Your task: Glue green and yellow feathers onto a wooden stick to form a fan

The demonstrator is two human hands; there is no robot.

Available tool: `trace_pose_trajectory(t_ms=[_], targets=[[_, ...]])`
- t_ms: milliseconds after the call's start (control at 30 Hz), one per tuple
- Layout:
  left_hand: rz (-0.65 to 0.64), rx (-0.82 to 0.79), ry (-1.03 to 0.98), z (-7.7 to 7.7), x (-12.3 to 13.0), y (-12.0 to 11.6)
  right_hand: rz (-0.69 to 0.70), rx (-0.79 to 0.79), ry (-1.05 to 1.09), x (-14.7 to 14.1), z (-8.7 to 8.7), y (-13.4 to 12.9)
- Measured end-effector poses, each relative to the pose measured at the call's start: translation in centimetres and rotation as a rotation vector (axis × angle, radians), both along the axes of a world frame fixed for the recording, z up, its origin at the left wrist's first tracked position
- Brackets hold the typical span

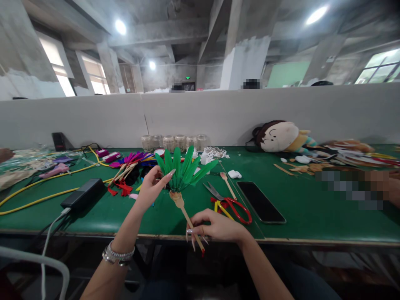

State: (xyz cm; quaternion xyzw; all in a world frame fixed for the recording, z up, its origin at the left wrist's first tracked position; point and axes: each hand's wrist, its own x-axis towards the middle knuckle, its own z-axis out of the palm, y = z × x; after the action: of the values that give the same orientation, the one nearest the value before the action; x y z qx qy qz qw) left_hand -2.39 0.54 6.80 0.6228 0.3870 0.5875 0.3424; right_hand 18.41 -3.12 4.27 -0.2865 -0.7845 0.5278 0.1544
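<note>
A fan of several green feathers (pixel 186 166), spread apart, rises from the flared end of a wooden handle (pixel 186 211). My left hand (pixel 155 183) pinches one of the feathers on the left side, near its lower half. Lower down, my right hand (pixel 209 225) grips the handle between thumb and fingers, close to its red-tipped end. Just right of the fan lie red-handled scissors (pixel 229 203) with their blades apart. Beside them rests another short wooden handle (pixel 228 186). A yellow tool or strip (pixel 224 209) lies partly under the scissors.
A black phone (pixel 261 202) lies to the right, near white earbuds case (pixel 234 174). Several glass jars (pixel 168 143) line the partition. At left are colourful feather fans (pixel 134 160), a black power adapter (pixel 83 193) and yellow cable (pixel 65 193). Another person's hand (pixel 394 187) shows far right.
</note>
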Motion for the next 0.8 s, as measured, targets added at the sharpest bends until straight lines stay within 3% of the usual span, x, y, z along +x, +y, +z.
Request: trace_pose_trajectory(t_ms=[800], targets=[[-0.027, -0.112, -0.045, 0.55, 0.14, -0.38, -0.012, -0.038, -0.015, -0.04, -0.15, 0.05]])
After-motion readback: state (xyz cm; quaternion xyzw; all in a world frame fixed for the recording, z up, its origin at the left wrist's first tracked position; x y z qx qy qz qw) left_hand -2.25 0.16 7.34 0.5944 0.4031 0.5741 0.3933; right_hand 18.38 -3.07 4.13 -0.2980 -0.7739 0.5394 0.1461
